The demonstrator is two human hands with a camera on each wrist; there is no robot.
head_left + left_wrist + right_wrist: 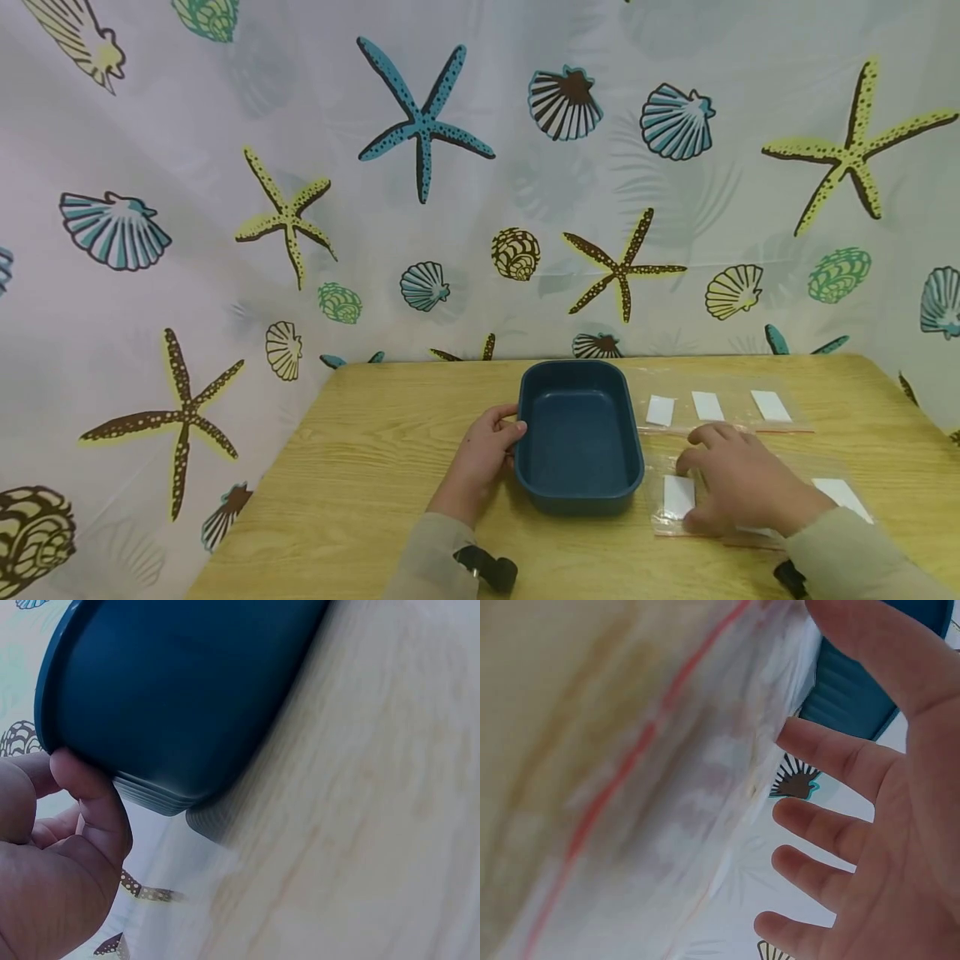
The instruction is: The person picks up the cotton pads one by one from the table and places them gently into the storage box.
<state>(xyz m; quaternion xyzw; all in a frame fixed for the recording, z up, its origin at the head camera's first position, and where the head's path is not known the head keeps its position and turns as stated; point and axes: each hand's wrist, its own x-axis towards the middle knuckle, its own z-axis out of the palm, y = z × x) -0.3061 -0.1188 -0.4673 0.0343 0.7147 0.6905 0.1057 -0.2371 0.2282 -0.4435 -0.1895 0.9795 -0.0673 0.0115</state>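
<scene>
My left hand [481, 450] grips the left wall of a dark blue rectangular plastic bin [577, 496]; in the left wrist view, thumb and fingers pinch it near the rim. Nothing lies in the bin. To its right, my right hand [738, 483] hovers low over a clear zip bag [660, 525] with a white patch, fingers spread and slightly bent. In the right wrist view a bag with a red seal line [641, 742] fills the left side, close to the thumb and index fingertips. Whether they touch it I cannot tell.
Three clear bags with white patches [707, 407] lie in a row behind the right hand. Another bag with a white patch [843, 498] lies partly under the right forearm. The wooden table [360, 467] meets a curtain [465, 283] printed with shells and starfish.
</scene>
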